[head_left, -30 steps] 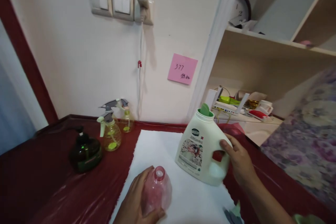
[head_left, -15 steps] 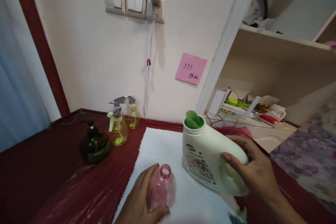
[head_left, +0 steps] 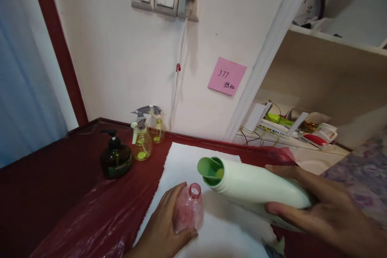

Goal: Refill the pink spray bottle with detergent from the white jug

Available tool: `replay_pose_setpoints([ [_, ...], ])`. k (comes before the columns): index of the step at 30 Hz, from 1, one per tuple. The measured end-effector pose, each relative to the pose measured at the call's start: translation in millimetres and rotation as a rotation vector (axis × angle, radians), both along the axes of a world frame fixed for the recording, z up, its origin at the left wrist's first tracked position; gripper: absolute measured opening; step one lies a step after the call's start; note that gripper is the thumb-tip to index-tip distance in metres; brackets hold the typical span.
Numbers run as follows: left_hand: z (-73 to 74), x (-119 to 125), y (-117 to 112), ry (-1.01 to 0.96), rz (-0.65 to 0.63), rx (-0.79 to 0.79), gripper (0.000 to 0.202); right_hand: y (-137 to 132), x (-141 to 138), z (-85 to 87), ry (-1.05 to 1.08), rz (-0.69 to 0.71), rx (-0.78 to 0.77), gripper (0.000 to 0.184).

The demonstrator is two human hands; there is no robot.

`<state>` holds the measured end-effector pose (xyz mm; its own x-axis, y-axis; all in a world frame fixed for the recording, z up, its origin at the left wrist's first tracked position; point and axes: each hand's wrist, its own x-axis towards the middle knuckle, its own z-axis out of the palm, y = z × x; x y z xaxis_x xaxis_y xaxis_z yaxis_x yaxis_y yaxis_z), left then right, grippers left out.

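Note:
My left hand is wrapped round a clear pink bottle, whose round open neck faces up. In my right hand is a large pale green detergent jug, gripped at its handle end and tipped over to the left. The jug's green pouring spout points left, just above and to the right of the pink bottle's mouth, apart from it. No liquid shows at the spout. White paper lies beneath both.
On the dark red table stand a dark pump bottle and yellowish spray bottles at the back left. A white cord hangs down the wall. At the right is a shelf with a router and clutter.
My right hand has tilted the jug from nearly upright to almost lying, bringing its spout down and left toward the pink bottle. My left hand stays on the bottle; the view has shifted slightly.

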<state>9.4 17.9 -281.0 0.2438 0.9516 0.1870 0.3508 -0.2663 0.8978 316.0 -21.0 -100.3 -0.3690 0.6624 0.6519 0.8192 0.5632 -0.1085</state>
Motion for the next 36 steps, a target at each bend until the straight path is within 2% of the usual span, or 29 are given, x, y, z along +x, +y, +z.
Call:
replay_pose_setpoints([
  [5, 4.1, 1, 0, -0.012, -0.042, -0.059, 0.088, -2, 4, 6.9, -0.108, 0.050, 0.008, 0.040],
  [11, 4.1, -1, -2, -0.009, -0.070, -0.052, 0.088, -9, 13, 8.5, -0.217, -0.055, -0.004, 0.042],
  [20, 5.7, 0, -3, 0.006, -0.067, -0.072, 0.091, -13, 17, 6.3, -0.322, -0.064, 0.013, 0.046],
  [26, 21.8, -2, -8, 0.005, -0.035, -0.172, 0.123, -10, 18, 3.5, -0.330, -0.075, -0.004, 0.045],
  [28, 31.0, -2, -6, -0.015, -0.032, -0.122, 0.113, -10, 17, 2.4, -0.327, -0.075, -0.011, 0.044],
  [32, 51.9, 1, 4, -0.058, -0.061, 0.054, 0.066, -10, 17, 0.4, -0.325, -0.068, -0.017, 0.043],
  [36, 67.4, 11, 17, -0.079, -0.076, 0.158, 0.043, -9, 15, -0.1, -0.297, -0.051, -0.041, 0.042],
])
